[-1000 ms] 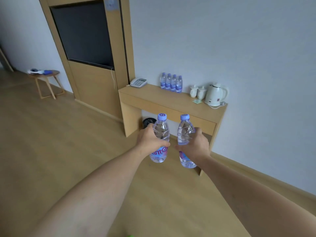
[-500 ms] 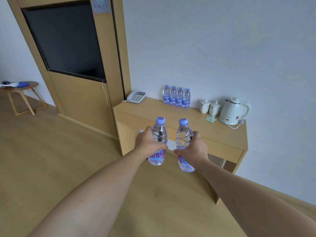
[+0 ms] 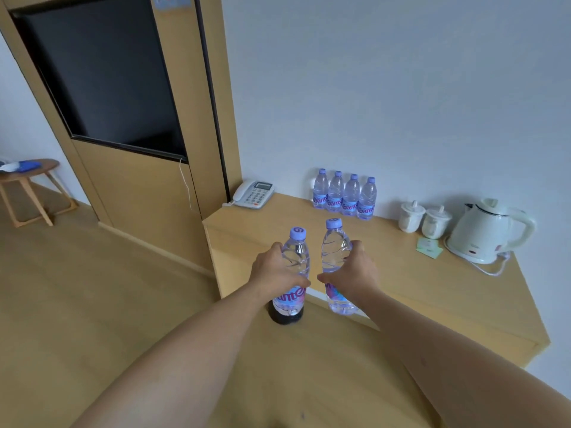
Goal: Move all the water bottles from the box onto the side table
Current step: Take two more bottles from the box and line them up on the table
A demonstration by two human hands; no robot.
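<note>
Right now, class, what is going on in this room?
A person carries two water bottles, one in the left hand and one in the right hand, both upright and held in the air in front of the side table. Four bottles already stand in a row against the wall, between a telephone and two cups beside a kettle. The box is out of view.

Side table (image 3: 401,273) top, against wall: phone (image 3: 255,194) far left, four-bottle row (image 3: 344,194) middle, two cups (image 3: 425,219) then kettle (image 3: 485,231) right.
</note>
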